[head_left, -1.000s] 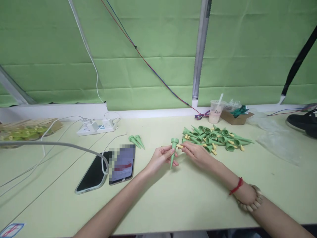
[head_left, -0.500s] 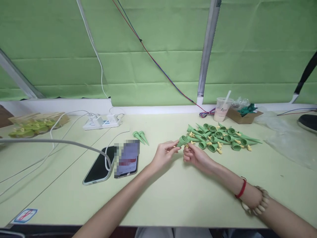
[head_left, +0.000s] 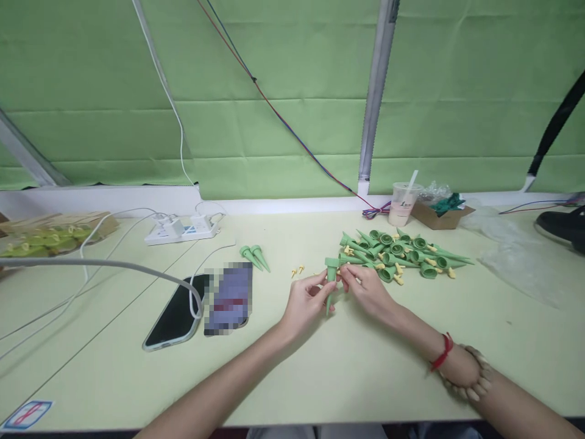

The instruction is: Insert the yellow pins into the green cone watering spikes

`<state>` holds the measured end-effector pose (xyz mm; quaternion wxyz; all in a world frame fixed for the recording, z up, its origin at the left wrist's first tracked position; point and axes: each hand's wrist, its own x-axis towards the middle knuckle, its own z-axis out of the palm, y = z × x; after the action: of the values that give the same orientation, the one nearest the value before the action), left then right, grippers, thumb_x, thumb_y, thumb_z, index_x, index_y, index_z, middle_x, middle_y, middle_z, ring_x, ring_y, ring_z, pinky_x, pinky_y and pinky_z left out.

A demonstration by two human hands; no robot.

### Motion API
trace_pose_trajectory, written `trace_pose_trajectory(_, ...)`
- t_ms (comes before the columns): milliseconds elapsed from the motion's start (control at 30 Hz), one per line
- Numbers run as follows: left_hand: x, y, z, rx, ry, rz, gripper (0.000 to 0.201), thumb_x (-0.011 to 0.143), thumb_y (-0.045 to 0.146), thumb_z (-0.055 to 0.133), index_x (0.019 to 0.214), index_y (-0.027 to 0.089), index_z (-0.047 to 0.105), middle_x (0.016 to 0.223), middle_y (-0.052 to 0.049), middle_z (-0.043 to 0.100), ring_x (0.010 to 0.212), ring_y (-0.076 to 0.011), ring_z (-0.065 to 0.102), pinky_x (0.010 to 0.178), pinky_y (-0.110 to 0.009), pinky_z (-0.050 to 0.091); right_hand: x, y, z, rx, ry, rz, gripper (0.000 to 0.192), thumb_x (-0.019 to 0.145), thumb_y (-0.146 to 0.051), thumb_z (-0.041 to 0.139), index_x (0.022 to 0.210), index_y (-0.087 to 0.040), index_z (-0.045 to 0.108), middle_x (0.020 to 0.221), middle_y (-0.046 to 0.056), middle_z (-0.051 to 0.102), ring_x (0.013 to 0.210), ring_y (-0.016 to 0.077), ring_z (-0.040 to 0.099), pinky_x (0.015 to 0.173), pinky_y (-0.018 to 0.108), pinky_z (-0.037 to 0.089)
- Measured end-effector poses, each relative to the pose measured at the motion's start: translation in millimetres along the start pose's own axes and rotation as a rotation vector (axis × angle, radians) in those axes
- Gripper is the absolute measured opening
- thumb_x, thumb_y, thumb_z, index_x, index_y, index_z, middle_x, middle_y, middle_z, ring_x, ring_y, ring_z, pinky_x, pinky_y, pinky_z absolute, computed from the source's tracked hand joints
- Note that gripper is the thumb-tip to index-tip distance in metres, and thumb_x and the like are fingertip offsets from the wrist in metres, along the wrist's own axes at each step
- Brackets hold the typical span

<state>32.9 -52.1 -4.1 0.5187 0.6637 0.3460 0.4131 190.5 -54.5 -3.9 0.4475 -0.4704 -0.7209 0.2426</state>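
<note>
At centre frame, the left hand (head_left: 307, 300) pinches a green spike (head_left: 330, 281) upright, its tip near the table (head_left: 320, 372); the right hand (head_left: 365, 288) closes fingertips on its collar. Two small yellow pegs (head_left: 298, 270) just left could roll away if nudged. Right, the spike pile (head_left: 402, 256) crowds that side; bare tabletop lies below.

A pale green counter (head_left: 320, 366) runs up to a wall hung with green cloth (head_left: 274, 73). A grey metal post (head_left: 373, 91) stands upright against the cloth, and even light falls over everything.
</note>
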Motion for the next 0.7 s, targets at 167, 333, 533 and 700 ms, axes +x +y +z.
trace_pose_trajectory(167, 4, -1, -8.6, 0.249, 0.013, 0.216, 0.028, 0.082, 0.034, 0.050, 0.090, 0.014, 0.068, 0.078, -0.006, 0.063, 0.065, -0.0118, 0.051, 0.059, -0.023, 0.043, 1, -3, 6, 0.703, -0.173, 0.331, 0.044, 0.079, -0.059, 0.043, 0.057, -0.021, 0.040, 0.042, -0.008, 0.030, 0.038, 0.0104, 0.037, 0.049, 0.028, 0.036)
trace_pose_trajectory(333, 8, -1, -12.6, 0.366, -0.013, 0.280, 0.023, 0.082, 0.031, 0.050, 0.082, 0.017, 0.068, 0.074, -0.004, 0.062, 0.068, -0.0126, 0.051, 0.063, -0.023, 0.041, -1, -6, 7, 0.787, -0.299, 0.503, 0.043, 0.083, -0.055, 0.033, 0.056, -0.022, 0.028, 0.039, -0.009, 0.025, 0.032, 0.0085, 0.029, 0.041, 0.024, 0.032)
trace_pose_trajectory(533, 7, 4, -3.8, 0.001, -0.046, -0.004, 0.033, 0.079, 0.042, 0.052, 0.087, 0.013, 0.066, 0.084, -0.007, 0.064, 0.059, -0.0113, 0.058, 0.059, -0.024, 0.047, -3, -5, -5, -0.118, -0.075, 0.136, 0.047, 0.089, -0.053, 0.027, 0.066, -0.020, 0.051, 0.056, 0.000, 0.053, 0.052, 0.0147, 0.050, 0.053, 0.026, 0.034)
trace_pose_trajectory(700, 8, 4, -5.5, -0.056, -0.062, -0.102, 0.040, 0.074, 0.048, 0.057, 0.089, 0.012, 0.066, 0.083, -0.008, 0.063, 0.051, -0.0104, 0.059, 0.048, -0.021, 0.044, -2, -1, -12, -0.301, -0.116, -0.054, 0.037, 0.092, -0.043, 0.026, 0.075, -0.022, 0.051, 0.067, 0.001, 0.053, 0.062, 0.0155, 0.049, 0.058, 0.027, 0.033)
